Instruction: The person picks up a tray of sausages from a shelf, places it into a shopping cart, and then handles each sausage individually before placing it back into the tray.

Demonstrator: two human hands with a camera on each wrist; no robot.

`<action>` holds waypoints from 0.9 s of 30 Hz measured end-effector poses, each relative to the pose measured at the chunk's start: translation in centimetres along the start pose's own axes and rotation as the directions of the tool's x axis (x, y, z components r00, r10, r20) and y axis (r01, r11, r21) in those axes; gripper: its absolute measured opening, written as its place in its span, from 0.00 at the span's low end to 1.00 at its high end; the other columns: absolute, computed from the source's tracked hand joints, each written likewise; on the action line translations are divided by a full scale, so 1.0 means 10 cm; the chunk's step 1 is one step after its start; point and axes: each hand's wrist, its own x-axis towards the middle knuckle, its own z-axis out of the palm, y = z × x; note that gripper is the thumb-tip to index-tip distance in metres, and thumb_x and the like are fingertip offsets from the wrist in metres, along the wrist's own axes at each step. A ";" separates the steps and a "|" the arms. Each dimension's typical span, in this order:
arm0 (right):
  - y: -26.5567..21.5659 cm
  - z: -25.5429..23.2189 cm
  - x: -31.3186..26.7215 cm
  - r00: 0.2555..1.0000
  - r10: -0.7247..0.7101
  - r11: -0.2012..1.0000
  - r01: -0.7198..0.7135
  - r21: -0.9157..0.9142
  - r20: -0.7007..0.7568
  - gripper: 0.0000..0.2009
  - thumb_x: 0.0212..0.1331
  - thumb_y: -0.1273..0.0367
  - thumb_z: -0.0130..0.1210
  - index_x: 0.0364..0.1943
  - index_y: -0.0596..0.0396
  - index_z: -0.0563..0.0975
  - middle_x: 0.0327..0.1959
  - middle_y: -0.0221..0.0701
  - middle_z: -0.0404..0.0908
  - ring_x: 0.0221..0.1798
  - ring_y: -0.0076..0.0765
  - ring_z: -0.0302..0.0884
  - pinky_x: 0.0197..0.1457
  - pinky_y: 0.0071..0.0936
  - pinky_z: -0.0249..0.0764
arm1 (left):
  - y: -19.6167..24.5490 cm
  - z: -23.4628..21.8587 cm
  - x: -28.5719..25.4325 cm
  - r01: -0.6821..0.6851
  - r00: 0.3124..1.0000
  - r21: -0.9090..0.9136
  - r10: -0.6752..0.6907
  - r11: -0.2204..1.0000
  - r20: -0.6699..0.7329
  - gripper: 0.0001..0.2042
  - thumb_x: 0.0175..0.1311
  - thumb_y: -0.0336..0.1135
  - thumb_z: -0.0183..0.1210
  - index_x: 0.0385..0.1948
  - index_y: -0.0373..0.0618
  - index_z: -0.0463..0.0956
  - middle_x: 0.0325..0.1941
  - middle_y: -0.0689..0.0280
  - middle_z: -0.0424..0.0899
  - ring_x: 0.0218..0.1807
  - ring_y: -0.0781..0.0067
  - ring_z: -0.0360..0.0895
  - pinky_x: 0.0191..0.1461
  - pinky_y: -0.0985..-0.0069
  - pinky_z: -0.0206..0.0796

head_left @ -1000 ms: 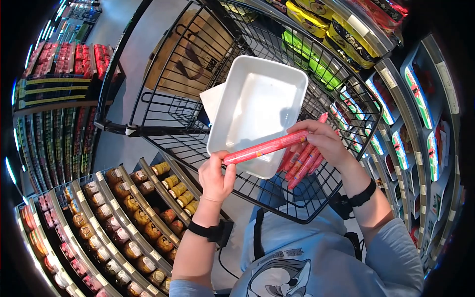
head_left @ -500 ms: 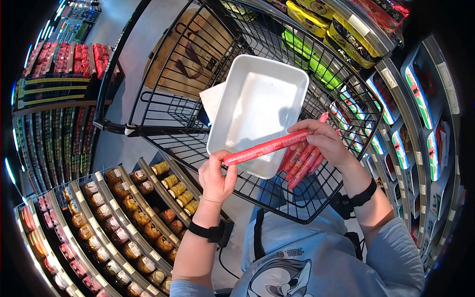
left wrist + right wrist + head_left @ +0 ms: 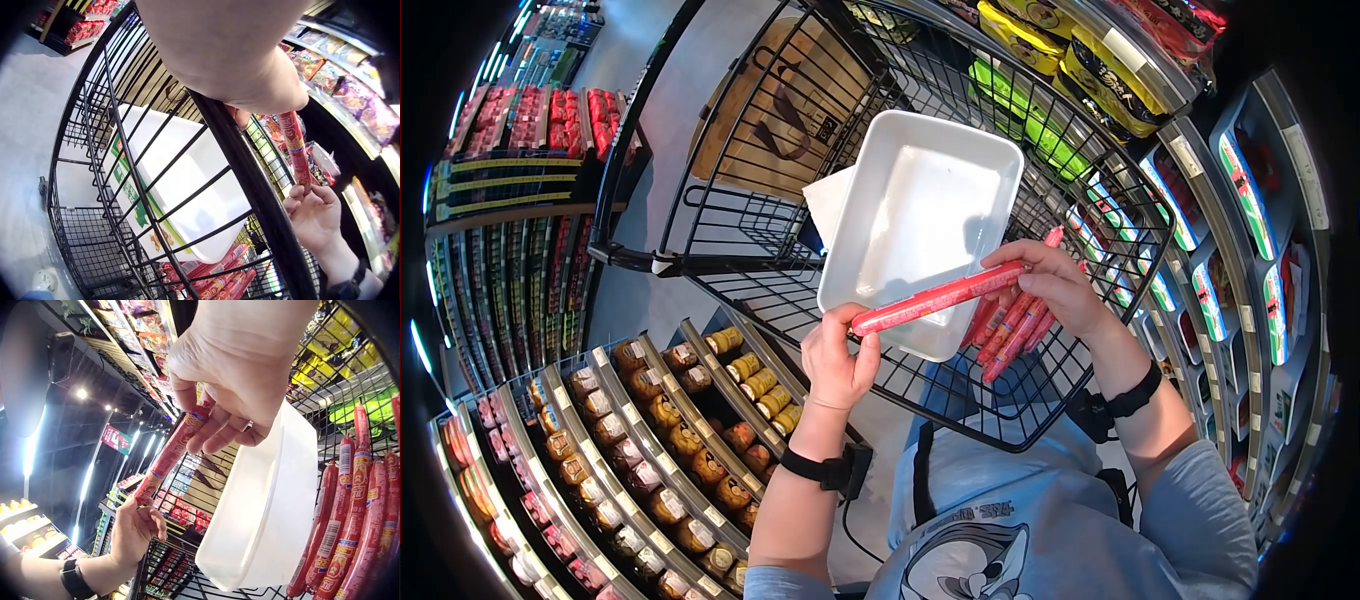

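Note:
A red-wrapped sausage (image 3: 940,299) is held level between both hands over the near edge of a white plastic tub (image 3: 920,210). My left hand (image 3: 836,358) pinches its left end between thumb and fingers. At the other end my right hand (image 3: 1055,285) grips it with thumb and fingertips, as the right wrist view also shows. Several more red sausages (image 3: 350,519) lie in the cart beside the tub, partly hidden under the right hand in the head view. Nothing lies inside the tub.
The black wire shopping cart (image 3: 1020,447) surrounds the tub, with a brown paper bag (image 3: 745,150) at its far left. Shelves of jars (image 3: 665,412) stand at the lower left. More shelves with packets (image 3: 1115,80) run along the right. A bright green packet (image 3: 1030,120) shows beyond the cart's wires.
The sausage has rolled slightly between the fingers, so its printed side has turned. Both hands, the tub and the cart stay in the same places.

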 end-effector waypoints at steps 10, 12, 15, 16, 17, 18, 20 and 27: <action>0.01 -0.02 0.00 1.000 -0.007 1.000 0.007 -0.019 0.017 0.17 0.56 0.69 0.46 0.50 0.62 0.71 0.38 0.30 0.78 0.36 0.19 0.73 0.44 0.18 0.68 | -0.02 -0.01 -0.01 -0.001 1.000 0.009 0.001 1.000 0.016 0.10 0.55 0.37 0.56 0.34 0.43 0.69 0.24 0.64 0.78 0.23 0.63 0.76 0.28 0.73 0.67; 0.02 -0.02 0.00 0.999 -0.025 1.000 0.026 -0.018 0.022 0.17 0.56 0.70 0.46 0.50 0.62 0.71 0.39 0.30 0.78 0.37 0.18 0.72 0.44 0.18 0.68 | -0.02 0.01 -0.02 0.002 1.000 -0.003 -0.002 1.000 0.004 0.11 0.55 0.37 0.56 0.35 0.43 0.69 0.24 0.64 0.78 0.23 0.63 0.76 0.29 0.73 0.67; 0.06 -0.04 0.01 0.998 -0.056 0.998 0.057 -0.031 0.028 0.17 0.56 0.71 0.47 0.50 0.61 0.72 0.39 0.29 0.77 0.37 0.18 0.72 0.44 0.18 0.68 | -0.04 0.03 -0.02 0.007 1.000 -0.025 -0.007 1.000 -0.015 0.11 0.55 0.37 0.56 0.36 0.42 0.69 0.24 0.64 0.78 0.23 0.63 0.76 0.29 0.73 0.68; 0.06 -0.05 0.01 0.997 -0.067 0.997 0.068 -0.044 0.030 0.16 0.56 0.72 0.47 0.50 0.61 0.72 0.40 0.29 0.77 0.38 0.18 0.72 0.45 0.18 0.68 | -0.04 0.03 -0.03 0.010 1.000 -0.034 -0.011 0.999 -0.021 0.12 0.54 0.37 0.57 0.36 0.42 0.69 0.24 0.64 0.78 0.23 0.63 0.76 0.29 0.73 0.68; 0.06 -0.05 0.01 0.997 -0.067 0.997 0.068 -0.045 0.030 0.16 0.56 0.72 0.47 0.50 0.61 0.72 0.40 0.29 0.77 0.38 0.18 0.72 0.45 0.18 0.68 | -0.04 0.03 -0.02 0.010 1.000 -0.034 -0.010 0.999 -0.021 0.12 0.54 0.37 0.57 0.36 0.42 0.69 0.24 0.64 0.78 0.23 0.63 0.76 0.29 0.73 0.68; 0.05 -0.04 0.01 0.997 -0.072 0.996 0.073 -0.050 0.031 0.16 0.56 0.73 0.47 0.50 0.61 0.72 0.40 0.29 0.77 0.38 0.18 0.71 0.45 0.18 0.68 | -0.03 0.04 -0.02 0.007 1.000 -0.034 -0.008 0.999 -0.025 0.12 0.54 0.37 0.57 0.36 0.42 0.69 0.24 0.64 0.78 0.24 0.64 0.77 0.29 0.74 0.68; 0.05 -0.04 0.01 0.996 -0.077 0.995 0.079 -0.055 0.032 0.16 0.55 0.74 0.47 0.49 0.61 0.72 0.40 0.29 0.76 0.39 0.18 0.71 0.46 0.19 0.68 | -0.02 0.03 -0.01 0.004 1.000 -0.033 -0.005 0.999 -0.030 0.12 0.54 0.36 0.57 0.37 0.42 0.69 0.24 0.64 0.78 0.24 0.65 0.77 0.29 0.74 0.68; 0.08 -0.05 0.01 0.995 -0.096 0.995 0.097 -0.038 0.037 0.15 0.55 0.76 0.47 0.48 0.62 0.72 0.41 0.30 0.76 0.38 0.20 0.72 0.46 0.20 0.70 | 0.05 0.02 0.03 -0.027 0.999 0.004 0.028 1.000 -0.043 0.13 0.51 0.33 0.60 0.36 0.42 0.69 0.23 0.66 0.79 0.22 0.69 0.77 0.27 0.77 0.68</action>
